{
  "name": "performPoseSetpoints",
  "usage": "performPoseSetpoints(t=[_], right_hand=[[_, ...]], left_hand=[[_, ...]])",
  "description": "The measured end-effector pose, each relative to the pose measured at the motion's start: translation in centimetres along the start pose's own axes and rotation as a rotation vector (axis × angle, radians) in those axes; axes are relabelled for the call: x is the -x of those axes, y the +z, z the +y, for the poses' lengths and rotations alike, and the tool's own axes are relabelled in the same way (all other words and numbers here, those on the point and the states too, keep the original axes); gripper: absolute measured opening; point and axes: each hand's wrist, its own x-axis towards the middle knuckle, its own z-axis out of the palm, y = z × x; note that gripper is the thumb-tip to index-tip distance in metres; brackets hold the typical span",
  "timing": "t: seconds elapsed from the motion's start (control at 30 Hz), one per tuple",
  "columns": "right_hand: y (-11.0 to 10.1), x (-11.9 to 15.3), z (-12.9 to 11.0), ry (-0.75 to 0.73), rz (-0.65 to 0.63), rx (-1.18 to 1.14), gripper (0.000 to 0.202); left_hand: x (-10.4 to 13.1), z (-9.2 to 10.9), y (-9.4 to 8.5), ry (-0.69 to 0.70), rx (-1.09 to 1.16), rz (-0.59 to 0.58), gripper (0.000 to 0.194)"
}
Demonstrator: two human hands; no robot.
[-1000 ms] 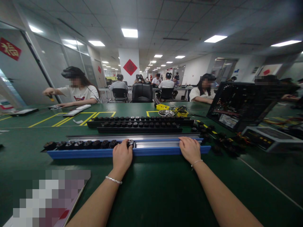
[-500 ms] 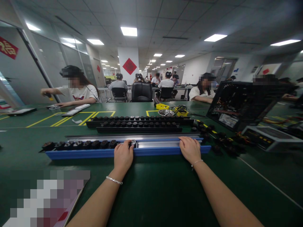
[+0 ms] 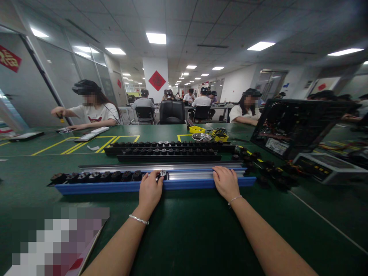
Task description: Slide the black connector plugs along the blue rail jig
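A long blue rail [image 3: 186, 184] with a silvery inner channel lies across the table before me. Black socket modules [image 3: 116, 176] stand in a row along its left half. My left hand [image 3: 151, 188] is closed around the rightmost black socket module [image 3: 163, 173], fingers over its far side and thumb at its right. Farther right, my right hand [image 3: 226, 184] lies curled over the rail, fingertips at the far edge. Whatever is under that palm is hidden. Between my hands the bare channel [image 3: 189, 175] shows.
Behind lie black rails [image 3: 169, 157] filled with modules. Loose black modules [image 3: 270, 168] are scattered at right, beside a power supply [image 3: 330, 168] and an open computer case [image 3: 296, 126]. Yellow trays [image 3: 197, 129] and a metal dish [image 3: 201, 137] stand farther back. Co-workers [image 3: 94, 109] sit across the table.
My right hand has slid a little to the left along the rail. My left hand and its socket module have shifted very slightly right.
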Motion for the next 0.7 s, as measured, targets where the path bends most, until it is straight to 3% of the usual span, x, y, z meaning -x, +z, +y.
performPoseSetpoints(t=[0.3, 0.7], right_hand=[[0.05, 0.06, 0.02, -0.006, 0.001, 0.004, 0.036], [-0.09, 0.13, -0.17, -0.010, 0.017, -0.002, 0.034]], left_hand=[[0.11, 0.04, 0.04, -0.070, 0.093, -0.019, 0.024], [0.06, 0.22, -0.21, -0.042, 0.043, -0.031, 0.022]])
